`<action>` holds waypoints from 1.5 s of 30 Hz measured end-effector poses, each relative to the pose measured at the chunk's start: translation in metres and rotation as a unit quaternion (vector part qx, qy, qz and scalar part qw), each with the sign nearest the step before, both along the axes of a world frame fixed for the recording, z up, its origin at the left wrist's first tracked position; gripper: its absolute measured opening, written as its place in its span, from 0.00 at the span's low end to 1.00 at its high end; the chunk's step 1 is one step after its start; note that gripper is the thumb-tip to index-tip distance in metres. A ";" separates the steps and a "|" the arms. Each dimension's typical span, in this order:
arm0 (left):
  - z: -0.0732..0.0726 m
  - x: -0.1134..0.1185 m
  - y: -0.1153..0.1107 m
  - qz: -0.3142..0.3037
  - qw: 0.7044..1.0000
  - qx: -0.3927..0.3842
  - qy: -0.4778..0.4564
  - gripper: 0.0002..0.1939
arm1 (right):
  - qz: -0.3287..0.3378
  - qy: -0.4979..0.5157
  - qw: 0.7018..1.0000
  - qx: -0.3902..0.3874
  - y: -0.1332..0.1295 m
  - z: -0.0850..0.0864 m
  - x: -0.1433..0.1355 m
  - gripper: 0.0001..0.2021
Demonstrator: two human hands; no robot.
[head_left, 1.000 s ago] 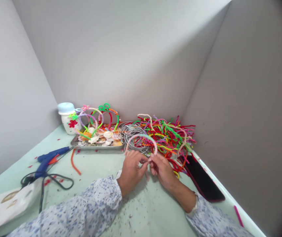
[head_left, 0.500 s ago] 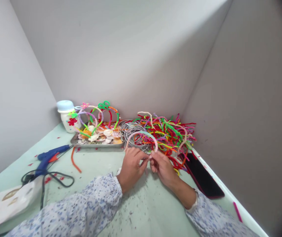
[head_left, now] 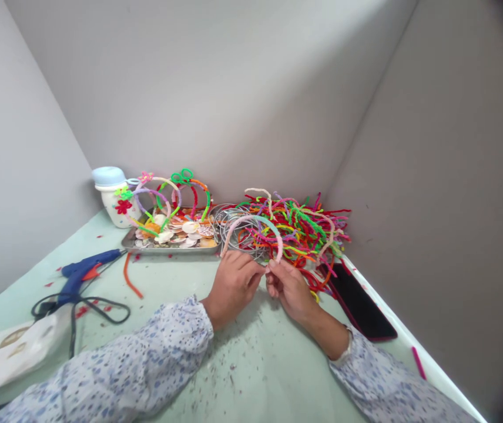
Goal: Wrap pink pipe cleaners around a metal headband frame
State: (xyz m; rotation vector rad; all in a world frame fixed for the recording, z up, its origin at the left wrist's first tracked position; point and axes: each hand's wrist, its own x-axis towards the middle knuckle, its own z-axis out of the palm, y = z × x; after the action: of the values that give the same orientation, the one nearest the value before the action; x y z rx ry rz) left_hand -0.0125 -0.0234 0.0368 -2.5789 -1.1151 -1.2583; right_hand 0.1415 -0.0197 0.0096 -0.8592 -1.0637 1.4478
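A headband (head_left: 251, 218) wrapped in pale pink and mint pipe cleaner arches up between my hands. My right hand (head_left: 294, 291) pinches its right end between thumb and fingers. Closed fingers of my left hand (head_left: 232, 288) meet the right fingertips at that same end, while the band's left end passes behind the left knuckles. The small bit between the fingertips is mostly hidden. Just beyond the band are a coil of bare metal hoops (head_left: 229, 226) and a tangled heap of colourful pipe cleaners (head_left: 304, 229).
A metal tray (head_left: 172, 251) of shells stands at the back left, with finished headbands (head_left: 190, 179) above it and a white bottle (head_left: 113, 202) alongside. On the left lies a blue glue gun (head_left: 77, 273) with its cable. A dark phone (head_left: 361, 302) rests along the right edge.
The camera view has shifted slightly, so the table's things appear higher. Both hands stay together at the headband's right end, with the fingers only slightly moved.
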 end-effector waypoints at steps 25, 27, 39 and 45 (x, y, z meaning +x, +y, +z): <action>-0.014 0.002 0.011 0.100 0.936 -0.202 -0.270 0.20 | -0.090 0.033 0.995 0.031 0.007 -0.003 0.001 0.12; -0.017 0.004 0.012 0.076 0.908 -0.276 -0.305 0.17 | -0.091 0.033 0.995 0.033 0.007 -0.002 0.001 0.12; -0.012 0.011 0.007 -0.077 0.808 -0.449 -0.373 0.11 | -0.023 -0.005 0.998 0.053 0.004 -0.007 0.000 0.11; -0.011 0.014 0.003 -0.035 0.785 -0.464 -0.409 0.08 | -0.017 -0.031 0.998 0.057 0.002 -0.004 -0.001 0.12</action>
State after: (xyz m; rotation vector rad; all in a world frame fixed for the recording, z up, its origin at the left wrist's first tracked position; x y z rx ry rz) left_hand 0.0012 -0.0205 0.0258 -2.5865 -2.2853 -2.4797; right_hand 0.1401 -0.0176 0.0057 -0.8407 -1.1602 1.3269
